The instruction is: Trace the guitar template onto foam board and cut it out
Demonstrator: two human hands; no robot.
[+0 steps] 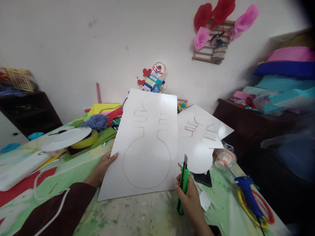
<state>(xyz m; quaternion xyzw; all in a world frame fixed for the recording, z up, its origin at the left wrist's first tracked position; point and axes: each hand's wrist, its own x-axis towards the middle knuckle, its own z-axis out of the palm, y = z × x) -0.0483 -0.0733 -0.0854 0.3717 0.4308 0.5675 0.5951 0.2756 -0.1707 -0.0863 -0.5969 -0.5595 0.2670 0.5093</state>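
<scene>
Craft room, home workshop type. Paint-marked bench (137,213) carrying coloured paper sheets (103,108), yarn (96,122), tape roll (86,141), glue gun (247,191); paper flowers (221,19) on wall; stacked foam sheets (285,70) on cabinet.

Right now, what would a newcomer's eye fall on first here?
The white board at centre, with a round-bodied outline drawn on it, tilted up in the grip of the left hand. Beside it, the right hand holds a green utility knife, blade out. Red and pink paper flowers hang at upper right.
</scene>
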